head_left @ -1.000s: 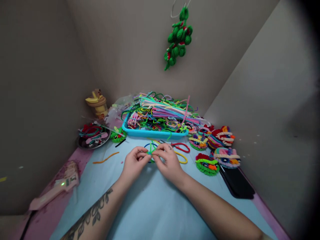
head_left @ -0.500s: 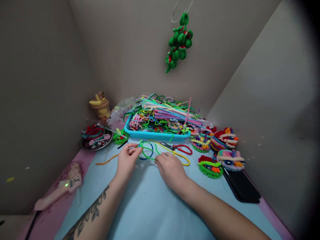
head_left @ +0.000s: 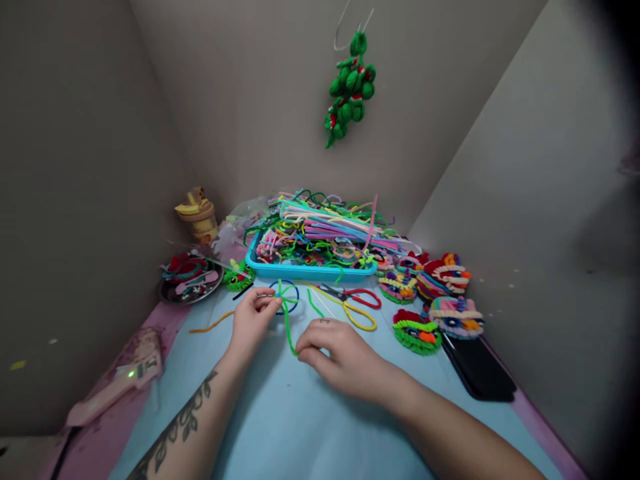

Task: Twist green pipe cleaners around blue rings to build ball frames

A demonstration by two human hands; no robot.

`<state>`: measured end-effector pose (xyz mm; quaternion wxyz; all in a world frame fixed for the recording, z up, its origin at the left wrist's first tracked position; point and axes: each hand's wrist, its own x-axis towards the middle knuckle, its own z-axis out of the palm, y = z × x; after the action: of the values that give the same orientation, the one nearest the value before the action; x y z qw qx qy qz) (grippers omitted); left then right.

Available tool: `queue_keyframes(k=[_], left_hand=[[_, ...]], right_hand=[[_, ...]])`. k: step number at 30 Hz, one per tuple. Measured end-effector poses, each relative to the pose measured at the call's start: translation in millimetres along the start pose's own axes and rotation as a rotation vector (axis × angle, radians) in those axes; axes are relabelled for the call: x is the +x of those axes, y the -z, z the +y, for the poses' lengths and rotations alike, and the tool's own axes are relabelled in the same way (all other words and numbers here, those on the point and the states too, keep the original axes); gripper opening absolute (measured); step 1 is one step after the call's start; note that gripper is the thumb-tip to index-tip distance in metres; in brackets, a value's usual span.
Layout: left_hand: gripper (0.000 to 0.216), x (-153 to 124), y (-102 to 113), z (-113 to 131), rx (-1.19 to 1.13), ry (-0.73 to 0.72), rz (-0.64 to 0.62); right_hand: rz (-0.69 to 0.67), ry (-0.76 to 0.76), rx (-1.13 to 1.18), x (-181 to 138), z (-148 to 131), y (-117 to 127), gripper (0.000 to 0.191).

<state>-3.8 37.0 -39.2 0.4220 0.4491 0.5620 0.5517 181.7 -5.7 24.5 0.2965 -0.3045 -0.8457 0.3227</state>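
Note:
My left hand (head_left: 256, 315) pinches the left side of a blue pipe cleaner ring (head_left: 297, 293) crossed by green strands. From there a green pipe cleaner (head_left: 289, 330) runs down and right, its end pinched between the thumb and fingers of my right hand (head_left: 330, 353). Just beyond my right hand lie a short green piece (head_left: 316, 303) and scissors (head_left: 356, 303) with one red and one yellow handle. An orange pipe cleaner (head_left: 213, 324) rests left of my left hand.
A blue tray (head_left: 313, 271) heaped with pipe cleaners stands at the back. On the right are several colourful fuzzy faces (head_left: 417, 331) and a black phone (head_left: 480, 370). To the left are a metal bowl (head_left: 175, 297) and a pink glue gun (head_left: 113, 393) with a lit green light.
My right hand has drawn the green pipe cleaner's end down toward me and slightly left. My left hand still pinches the ring. The whole view has shifted slightly.

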Motion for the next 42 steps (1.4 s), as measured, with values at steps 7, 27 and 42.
queue_keyframes(k=[7,27,42], left_hand=[[0.043,-4.3,-4.4,7.6,-0.143,0.193,-0.172],[0.025,-20.3,-15.0,5.9,-0.056,0.025,-0.199],[0.022,-23.2,-17.0,5.3,0.013,-0.028,-0.162]], right_hand=[[0.186,-0.300,0.263,10.7,40.3,16.2,0.031],[0.501,0.003,-0.203,9.1,60.4,-33.7,0.014],[0.498,-0.071,-0.081,11.2,55.8,-32.5,0.012]])
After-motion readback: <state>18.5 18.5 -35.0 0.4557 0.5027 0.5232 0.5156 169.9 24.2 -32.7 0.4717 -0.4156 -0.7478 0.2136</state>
